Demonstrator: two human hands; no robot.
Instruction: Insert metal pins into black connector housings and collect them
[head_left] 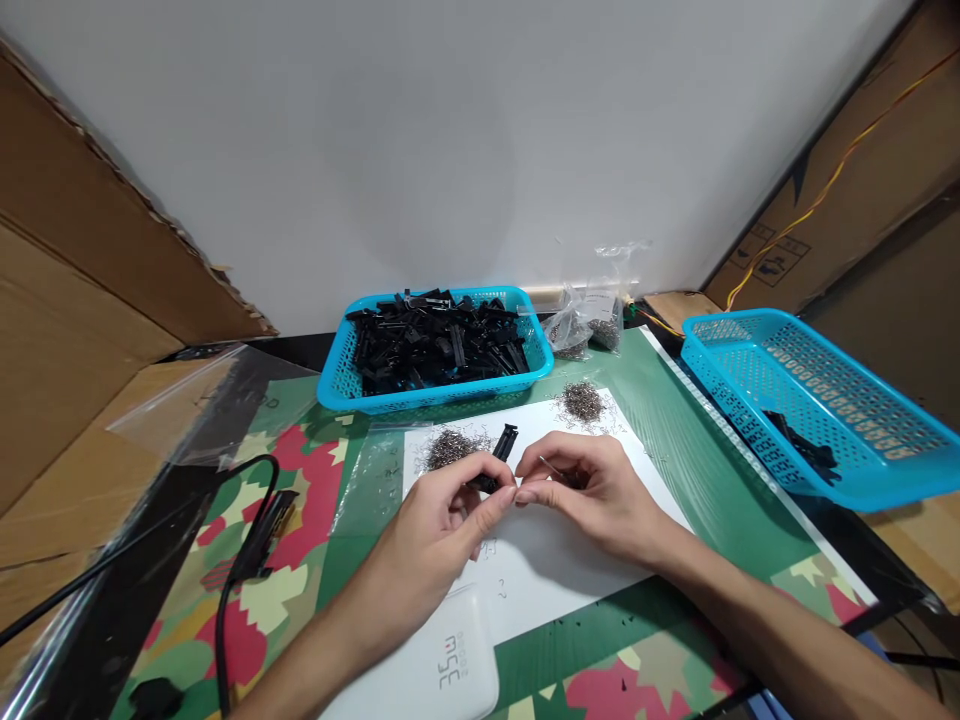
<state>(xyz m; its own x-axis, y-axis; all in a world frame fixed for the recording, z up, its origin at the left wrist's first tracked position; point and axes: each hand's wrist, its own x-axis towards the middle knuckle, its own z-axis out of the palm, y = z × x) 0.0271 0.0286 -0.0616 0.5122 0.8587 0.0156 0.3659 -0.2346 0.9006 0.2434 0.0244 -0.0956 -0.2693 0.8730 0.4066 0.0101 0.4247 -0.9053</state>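
My left hand (456,510) is closed around a slim black plastic part (507,440), which sticks up past the fingers, tilted to the right. Close against it, my right hand (592,490) pinches with thumb and forefinger near the part. A thin metal tool (551,467), perhaps tweezers, shows between the right fingers; its full shape is hidden. Both hands are above a white sheet of paper (555,580). On that sheet lie a heap of small metal pieces (450,447) behind the left hand and a second metal heap (583,400) farther back.
A blue basket (420,401) full of black parts stands at the back. Another blue basket (900,480) at right holds a few black parts. Clear bags (600,315) sit by the wall. A white power bank (450,660) and black cable (223,620) lie in front.
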